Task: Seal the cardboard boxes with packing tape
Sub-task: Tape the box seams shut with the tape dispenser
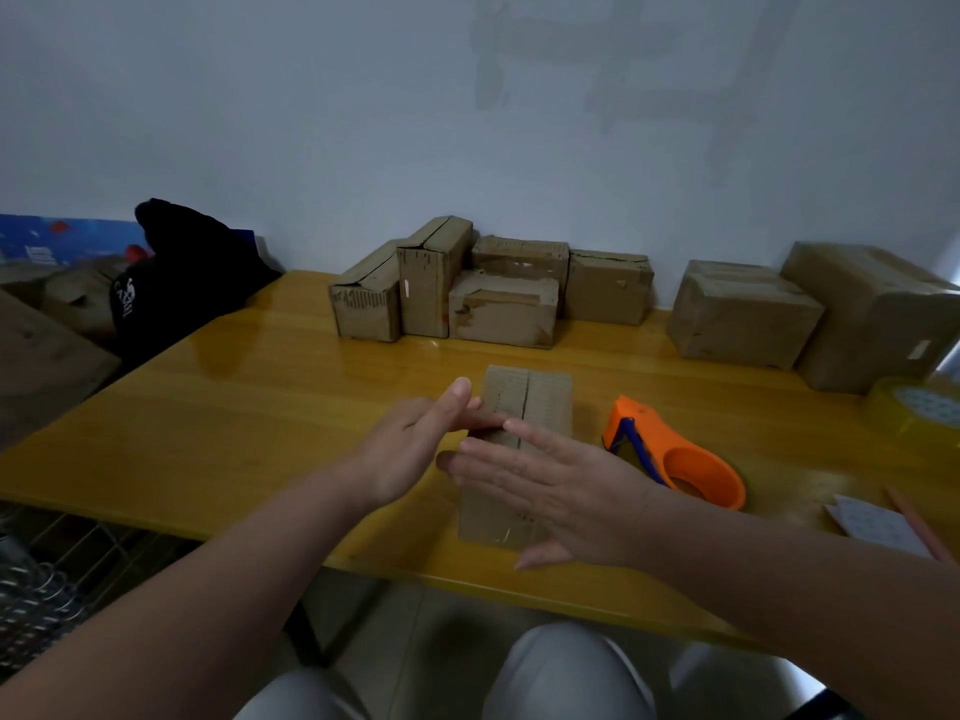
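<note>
Small cardboard box (545, 402) sits mid-tabletop (249, 407), near the front edge, long side running away from the person. The centre seam on top is visible, flaps down. Left hand (415, 449): fingers straight, holding nothing, tips at the box's top left edge. Right hand (561, 491): flat, fingers extended and slightly spread over the near half of the box. Can't tell if it's pressing or just above it. Orange tape dispenser (675, 454) lies just right of the box, untouched. Tape roll (924, 413) is at the far right edge. Five boxes (467, 298) are clustered at the back by the wall, with two bigger boxes (743, 314) to their right. Black bag (182, 272) is off the left corner.
</note>
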`<state>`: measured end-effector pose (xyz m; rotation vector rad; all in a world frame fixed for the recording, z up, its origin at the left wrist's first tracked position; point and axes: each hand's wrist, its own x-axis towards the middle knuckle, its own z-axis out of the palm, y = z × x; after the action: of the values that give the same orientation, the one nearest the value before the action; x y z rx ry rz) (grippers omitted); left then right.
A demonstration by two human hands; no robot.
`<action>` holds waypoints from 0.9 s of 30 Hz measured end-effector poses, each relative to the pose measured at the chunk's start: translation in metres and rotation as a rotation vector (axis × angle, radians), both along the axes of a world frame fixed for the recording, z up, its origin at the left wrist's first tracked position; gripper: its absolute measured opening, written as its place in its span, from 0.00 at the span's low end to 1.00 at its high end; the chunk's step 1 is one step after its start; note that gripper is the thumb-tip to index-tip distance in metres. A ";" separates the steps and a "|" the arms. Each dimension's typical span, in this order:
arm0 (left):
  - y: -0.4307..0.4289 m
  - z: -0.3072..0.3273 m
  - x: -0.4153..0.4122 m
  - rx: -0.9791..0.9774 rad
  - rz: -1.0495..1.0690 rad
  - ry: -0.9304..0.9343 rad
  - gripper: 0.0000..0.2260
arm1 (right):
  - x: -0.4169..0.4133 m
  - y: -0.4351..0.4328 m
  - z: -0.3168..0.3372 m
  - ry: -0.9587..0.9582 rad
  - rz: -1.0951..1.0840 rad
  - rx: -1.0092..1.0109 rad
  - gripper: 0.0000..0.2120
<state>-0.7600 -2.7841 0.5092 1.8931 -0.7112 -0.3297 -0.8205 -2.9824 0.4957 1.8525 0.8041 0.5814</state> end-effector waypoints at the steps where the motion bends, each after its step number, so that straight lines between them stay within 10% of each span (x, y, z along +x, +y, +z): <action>1: 0.000 -0.001 0.001 0.004 -0.003 -0.010 0.26 | -0.001 -0.001 0.001 0.014 0.001 -0.001 0.44; 27: 0.000 -0.004 -0.003 0.003 -0.006 -0.086 0.24 | -0.031 -0.028 0.008 0.232 -0.013 0.316 0.40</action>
<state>-0.7633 -2.7843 0.5053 1.9172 -0.7742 -0.2550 -0.8513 -3.0102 0.5038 2.2441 0.8894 0.5134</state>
